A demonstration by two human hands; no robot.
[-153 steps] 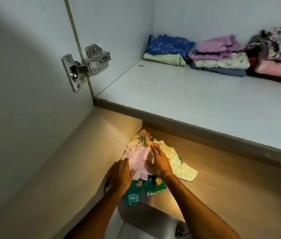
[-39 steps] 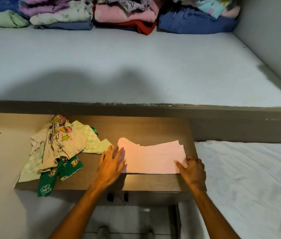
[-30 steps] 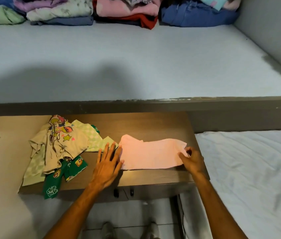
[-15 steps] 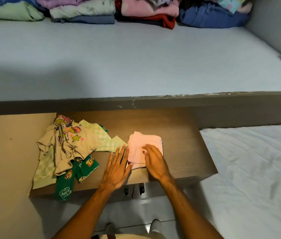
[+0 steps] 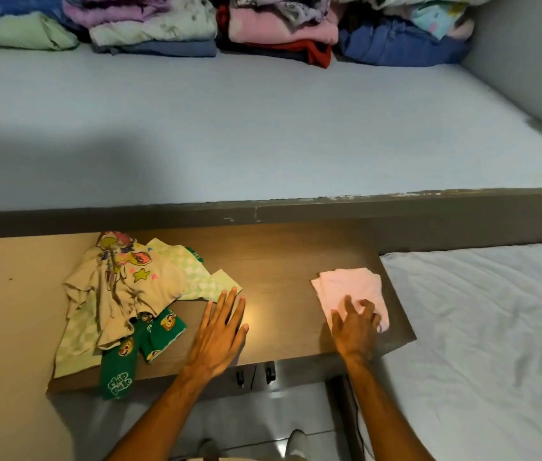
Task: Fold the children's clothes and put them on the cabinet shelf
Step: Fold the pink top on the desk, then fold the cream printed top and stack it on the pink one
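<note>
A folded pink garment lies near the right end of the brown wooden top. My right hand rests on its near edge, fingers spread and curled onto the cloth. My left hand lies flat and open on the bare wood, just right of a loose pile: a cream printed shirt, a pale green checked piece and green cartoon shorts. Above, the pale cabinet shelf carries a row of folded clothes along its back.
The shelf's dark front edge overhangs the wooden top. A white bed sheet lies to the right. The cabinet's grey side wall closes the shelf at the right. Tiled floor and my feet show below.
The pink garment was folded smaller, then my right hand slid it to the right end of the wooden top. My left hand stayed flat beside the loose pile.
</note>
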